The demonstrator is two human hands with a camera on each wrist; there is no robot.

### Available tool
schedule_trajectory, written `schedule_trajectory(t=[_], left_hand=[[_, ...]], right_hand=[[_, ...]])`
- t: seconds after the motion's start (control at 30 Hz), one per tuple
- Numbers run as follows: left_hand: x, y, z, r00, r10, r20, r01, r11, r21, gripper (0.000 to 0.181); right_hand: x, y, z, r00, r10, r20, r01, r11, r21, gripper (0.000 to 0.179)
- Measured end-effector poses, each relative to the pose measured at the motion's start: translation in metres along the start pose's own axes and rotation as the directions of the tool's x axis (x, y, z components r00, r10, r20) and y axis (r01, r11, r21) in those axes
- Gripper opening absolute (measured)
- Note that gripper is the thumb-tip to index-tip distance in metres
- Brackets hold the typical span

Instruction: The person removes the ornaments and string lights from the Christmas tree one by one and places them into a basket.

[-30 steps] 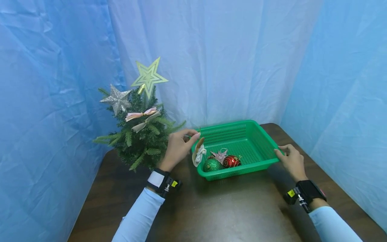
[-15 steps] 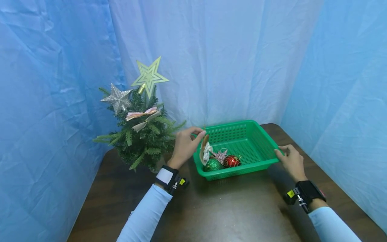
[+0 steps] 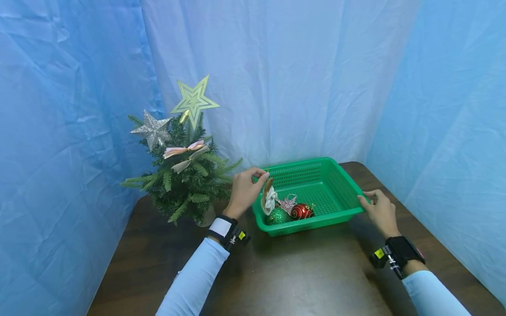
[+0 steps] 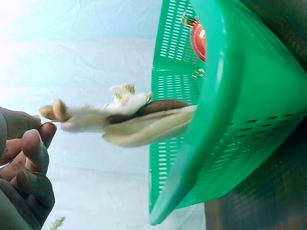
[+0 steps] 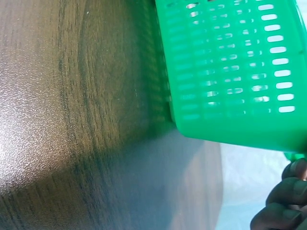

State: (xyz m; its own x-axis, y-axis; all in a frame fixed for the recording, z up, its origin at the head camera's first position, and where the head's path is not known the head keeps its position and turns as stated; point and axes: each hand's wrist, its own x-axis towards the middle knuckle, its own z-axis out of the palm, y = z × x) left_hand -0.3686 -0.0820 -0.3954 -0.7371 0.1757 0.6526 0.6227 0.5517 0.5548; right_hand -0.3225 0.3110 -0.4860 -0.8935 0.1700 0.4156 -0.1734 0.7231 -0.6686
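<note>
My left hand (image 3: 244, 193) pinches the thin cord of a hanging cloth ornament (image 3: 270, 199) between thumb and fingertip. In the left wrist view the ornament (image 4: 129, 120) is white, cream and brown with gold glitter, and its lower end overlaps the basket rim. It hangs at the left end of a green plastic basket (image 3: 328, 219). My right hand (image 3: 380, 211) grips the basket's right rim, thumb on top. Inside, near the left end, lie a green glitter ball (image 3: 278, 216), a pink glitter star (image 3: 287, 203) and a red ball with gold swirls (image 3: 302, 211).
Left of the basket stands a small Christmas tree (image 3: 186, 188) with a gold star topper (image 3: 194, 100), a silver star (image 3: 153, 128) and a ribbon bow (image 3: 185, 150). The dark wooden table (image 3: 300, 272) is enclosed by blue curtains (image 3: 284, 79).
My left hand has moved right with the ornament, from the basket's left rim to over its inside edge, then nearly stopped. My right hand keeps its grip on the rim.
</note>
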Motion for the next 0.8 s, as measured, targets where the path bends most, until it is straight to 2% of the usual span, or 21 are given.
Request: schedule_trajectory(t=[0.27,0.53,0.7,0.8], left_hand=[[0.0,-0.013,0.01,0.998,-0.063,-0.002,0.063,0.998,0.018,0.015],[0.007,-0.007,0.014,0.995,-0.074,-0.064,0.077,0.996,0.047,0.018],[0.006,-0.006,0.017,0.997,-0.069,-0.017,0.07,0.99,0.123,0.016],[0.003,-0.007,0.018,0.996,-0.087,0.024,0.083,0.985,0.148,0.02]], right_hand=[[0.001,0.002,0.001,1.0,0.0,-0.008,0.0,1.0,-0.012,0.045],[0.003,0.003,0.002,0.999,0.035,-0.008,-0.035,0.999,-0.018,0.046],[0.003,0.004,0.003,1.0,0.023,-0.015,-0.024,0.999,-0.022,0.045],[0.003,0.004,0.002,1.0,0.019,-0.018,-0.019,1.0,-0.022,0.045]])
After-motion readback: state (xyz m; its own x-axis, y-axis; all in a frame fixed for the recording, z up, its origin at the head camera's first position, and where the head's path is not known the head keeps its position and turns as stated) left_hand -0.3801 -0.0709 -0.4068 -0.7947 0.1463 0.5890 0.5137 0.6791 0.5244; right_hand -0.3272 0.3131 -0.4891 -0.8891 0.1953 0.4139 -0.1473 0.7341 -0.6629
